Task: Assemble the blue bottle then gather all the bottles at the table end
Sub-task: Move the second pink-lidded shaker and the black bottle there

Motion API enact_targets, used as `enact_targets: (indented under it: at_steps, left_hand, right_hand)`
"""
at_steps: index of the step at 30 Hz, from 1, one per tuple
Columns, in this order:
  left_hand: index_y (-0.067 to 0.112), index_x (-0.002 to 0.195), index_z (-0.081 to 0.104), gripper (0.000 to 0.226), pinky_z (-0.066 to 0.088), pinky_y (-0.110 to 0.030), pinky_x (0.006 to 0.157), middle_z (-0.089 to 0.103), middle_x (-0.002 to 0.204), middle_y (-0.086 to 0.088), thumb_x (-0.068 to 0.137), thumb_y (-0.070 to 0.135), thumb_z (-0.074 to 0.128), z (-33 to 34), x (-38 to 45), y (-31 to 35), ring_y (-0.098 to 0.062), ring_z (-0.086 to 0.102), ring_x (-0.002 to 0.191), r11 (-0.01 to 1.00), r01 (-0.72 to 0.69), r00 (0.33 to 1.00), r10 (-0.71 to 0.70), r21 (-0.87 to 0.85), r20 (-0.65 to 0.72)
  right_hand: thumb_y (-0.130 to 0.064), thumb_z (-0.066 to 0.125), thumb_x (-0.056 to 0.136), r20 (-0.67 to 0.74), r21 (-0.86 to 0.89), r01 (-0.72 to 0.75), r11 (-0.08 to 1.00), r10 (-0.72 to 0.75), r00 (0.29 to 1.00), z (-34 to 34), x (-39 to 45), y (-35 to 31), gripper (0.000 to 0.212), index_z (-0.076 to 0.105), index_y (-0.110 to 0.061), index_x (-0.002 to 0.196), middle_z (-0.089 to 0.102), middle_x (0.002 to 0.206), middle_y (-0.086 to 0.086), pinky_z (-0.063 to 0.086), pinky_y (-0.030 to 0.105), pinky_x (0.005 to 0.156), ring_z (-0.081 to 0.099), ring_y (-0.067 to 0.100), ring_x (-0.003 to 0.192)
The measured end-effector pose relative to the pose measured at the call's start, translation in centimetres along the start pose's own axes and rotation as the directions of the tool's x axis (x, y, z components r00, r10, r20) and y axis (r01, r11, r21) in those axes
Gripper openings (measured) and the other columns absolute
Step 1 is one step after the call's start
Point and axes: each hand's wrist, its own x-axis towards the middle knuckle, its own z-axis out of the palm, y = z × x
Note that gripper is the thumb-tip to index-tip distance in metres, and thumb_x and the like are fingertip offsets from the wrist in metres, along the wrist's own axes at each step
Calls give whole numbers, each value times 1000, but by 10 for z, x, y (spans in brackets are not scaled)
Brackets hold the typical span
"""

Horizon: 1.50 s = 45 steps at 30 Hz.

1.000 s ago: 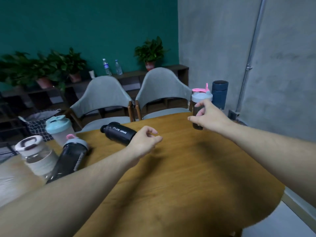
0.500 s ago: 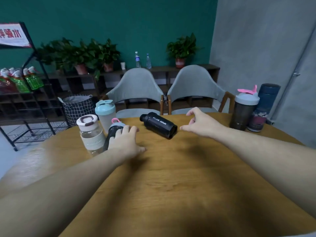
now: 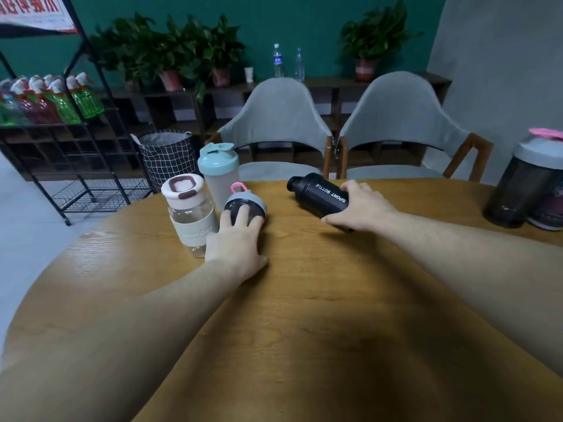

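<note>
At the left of the table (image 3: 304, 315) stand a clear bottle (image 3: 190, 214) with a white lid and, behind it, a frosted shaker (image 3: 220, 175) with a light blue lid, the blue bottle by my reading, lid on. Just beside them a dark bottle with a pink loop (image 3: 243, 205) lies on its side, base toward the camera. The left hand (image 3: 236, 239) lies over that base, arm stretched forward, fingers curled on the dark body in a closed grip. To move it well, wrap the barrel fully and stand it upright before carrying, since it can roll. To the right the black sport bottle (image 3: 320, 193) lies tilted on the table; the right hand (image 3: 362, 207) clasps its lower end, thumb underneath. Lift it clear rather than drag it. At the far right edge a grey-lidded shaker (image 3: 530, 184) stands beside another bottle, seemingly the gathering spot.
</note>
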Motion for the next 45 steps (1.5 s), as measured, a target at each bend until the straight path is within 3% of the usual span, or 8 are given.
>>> enact_targets:
  at_steps: [9, 16, 21, 26, 30, 33, 40, 45]
  left_hand:
    - [39, 152, 20, 89, 43, -38, 80, 4, 166, -6, 83, 19, 72, 8, 13, 6, -38, 48, 115, 997, 44, 999, -45, -65, -15]
    - [41, 160, -4, 123, 51, -48, 97, 40, 142, -18, 75, 37, 85, -5, 14, 17, -39, 49, 127, 949, 153, 984, -120, -277, 132]
    - [42, 160, -5, 129, 48, -49, 100, 36, 148, -14, 73, 35, 89, -13, 5, 29, -43, 53, 129, 810, 241, 965, -141, -534, 222]
    - [42, 160, 4, 127, 48, -45, 104, 39, 147, -8, 64, 33, 87, -19, -12, 54, -36, 52, 129, 621, 208, 978, -106, -756, 182]
    - [36, 160, 11, 116, 54, -30, 69, 52, 133, -1, 74, 19, 86, -30, -25, 90, -24, 61, 109, 273, 182, 983, -84, -945, 165]
    - [34, 160, 12, 104, 51, -21, 55, 59, 116, 6, 83, 14, 80, -41, -33, 122, -9, 62, 90, 118, 167, 986, -28, -979, 164]
    - [29, 138, 53, 80, 60, -40, 90, 71, 118, 3, 69, 49, 89, -59, -43, 205, -18, 70, 104, -23, 150, 986, 72, -988, 148]
    - [29, 148, 42, 86, 57, -44, 93, 65, 126, 2, 75, 47, 86, -62, -48, 268, -21, 66, 109, -68, 174, 975, 150, -982, 162]
  right_hand:
    - [-58, 80, 72, -24, -148, -40, 988, 37, 999, 26, 44, -3, 95, 32, -26, 147, 61, 133, 11, 50, 45, 95, 57, 35, 120]
    - [-52, 83, 70, 29, -207, -107, 972, 115, 993, 14, 27, 9, 87, 46, -14, 139, 52, 130, 13, 47, 39, 76, 55, 32, 116]
    - [-52, 83, 66, 61, -127, -162, 979, 171, 983, 2, -2, 27, 84, 49, -10, 130, 50, 114, 10, 46, 35, 72, 53, 28, 101]
    - [-44, 82, 66, 94, 220, -226, 949, 210, 973, -13, -33, 60, 75, 49, -13, 126, 60, 109, 6, 44, 30, 62, 61, 22, 86]
    - [-38, 80, 71, 71, 572, -192, 798, 185, 980, -40, -64, 93, 77, 43, -18, 135, 60, 102, -4, 49, 30, 72, 62, 14, 88]
    - [-33, 80, 77, 31, 724, -148, 673, 183, 983, -61, -84, 119, 81, 36, -16, 142, 62, 108, -1, 49, 28, 69, 64, 14, 93]
    - [-24, 84, 75, -81, 827, -67, 558, 237, 968, -92, -127, 195, 93, 31, -26, 151, 60, 130, 0, 47, 28, 80, 59, 18, 112]
    - [-15, 84, 74, -86, 780, -134, 611, 316, 945, -104, -159, 255, 88, 35, -23, 146, 59, 126, 2, 45, 28, 76, 58, 21, 111]
